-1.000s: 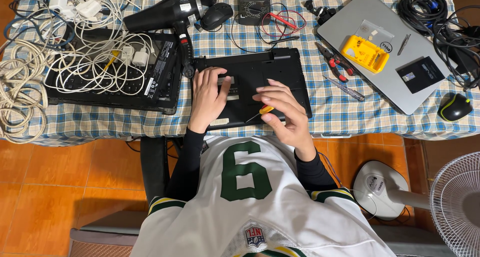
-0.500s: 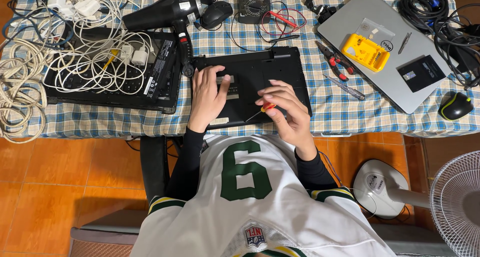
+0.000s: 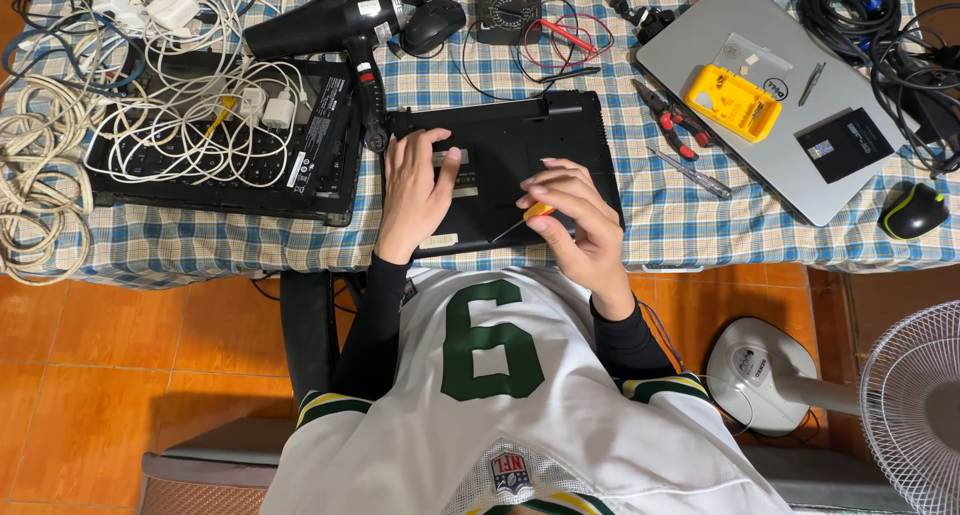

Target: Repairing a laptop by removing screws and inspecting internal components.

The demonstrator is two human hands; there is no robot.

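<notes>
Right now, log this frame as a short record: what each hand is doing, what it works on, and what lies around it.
surface: table with a blue checked cloth
work piece: black laptop lying bottom-up, in front of the person
left hand: flat on the laptop's base, holding nothing
right hand: grip closed on a small screwdriver with an orange handle, tip pointing at the base
left of it: hair dryer; white cables heaped on another black laptop
right of it: pliers; silver laptop carrying a yellow case; mouse
</notes>
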